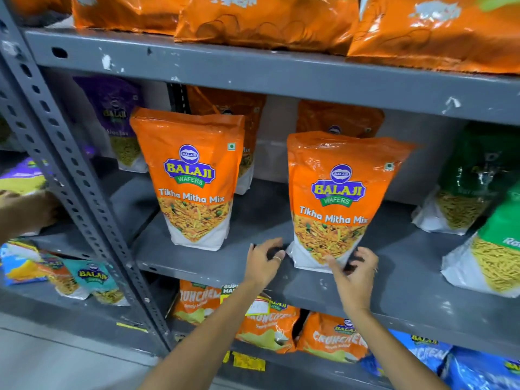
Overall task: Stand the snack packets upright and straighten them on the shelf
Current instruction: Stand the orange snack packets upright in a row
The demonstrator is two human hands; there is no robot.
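Observation:
Two orange Tikha Mitha Mix packets stand upright on the grey middle shelf (pixel 253 257). The left packet (pixel 194 178) stands alone. The right packet (pixel 337 198) stands near the shelf's front edge. My left hand (pixel 263 263) hovers just left of its bottom corner, fingers spread and holding nothing. My right hand (pixel 356 273) is at its lower right corner, fingertips touching the white base, fingers apart. More orange packets (pixel 337 119) stand behind, partly hidden.
A purple packet (pixel 118 122) stands at the back left, green packets (pixel 478 187) at the right. Orange bags (pixel 267 21) fill the upper shelf; orange and blue packets (pixel 332 336) sit below. Another person's hand (pixel 31 212) reaches in beyond the upright post (pixel 70 170).

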